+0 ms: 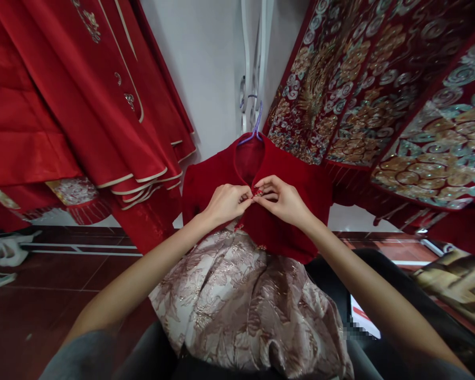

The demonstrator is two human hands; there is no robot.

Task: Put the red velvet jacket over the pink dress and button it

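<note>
A short red jacket (296, 179) hangs in front of me on a purple hanger (256, 126), its neck opening parted above my hands. My left hand (231, 202) is closed in a pinch at the jacket's front edge, just below the neck. From the other side, my right hand (282, 202) pinches a small red frog button (257, 193) with thumb and forefinger; the fingertips of both hands almost meet there. Further down the front edge is another red frog button (239, 227). Below the jacket a pale brocade skirt (229, 295) with a leaf pattern spreads over my lap.
Red garments (83, 105) with light piping hang at the left. Heavily embroidered dark red garments (352, 100) hang at the right. White metal bars (251, 63) stand against the wall behind the hanger. Pale shoes (11, 252) rest low at the left, above the tiled floor (63, 311).
</note>
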